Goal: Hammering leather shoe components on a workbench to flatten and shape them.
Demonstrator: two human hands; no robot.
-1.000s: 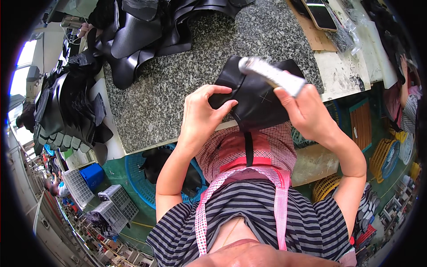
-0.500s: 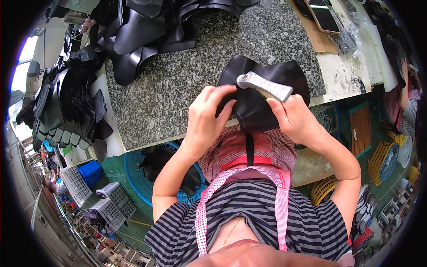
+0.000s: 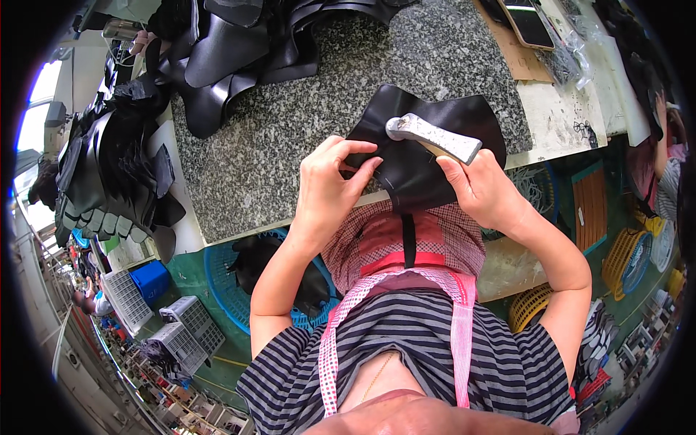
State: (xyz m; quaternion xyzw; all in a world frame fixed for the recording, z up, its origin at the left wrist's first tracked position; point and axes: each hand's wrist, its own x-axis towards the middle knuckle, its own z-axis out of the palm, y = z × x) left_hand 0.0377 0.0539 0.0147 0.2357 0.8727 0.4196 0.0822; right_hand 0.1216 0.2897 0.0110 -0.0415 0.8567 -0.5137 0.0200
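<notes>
A curved black leather piece lies at the front edge of the speckled stone slab, its lower part hanging over toward my apron. At its left edge my left hand has thumb and forefinger bent together, pinching the leather; the exact contact at the fingertips is partly hidden. My right hand is closed round the handle of a hammer. The hammer's worn silver head lies slantwise over the leather, its round end toward my left fingers. Most of the handle is hidden beneath the head and my hand.
Black leather pieces are heaped at the slab's back left, with further stacks beside it. A phone lies at the back right. Below stand a blue basket and yellow baskets. Another person's arm shows far right.
My left hand has drawn slightly left and down, its fingertips a little farther from the hammer head. The hammer and right hand have shifted slightly right. The leather's upper edge has changed slightly.
</notes>
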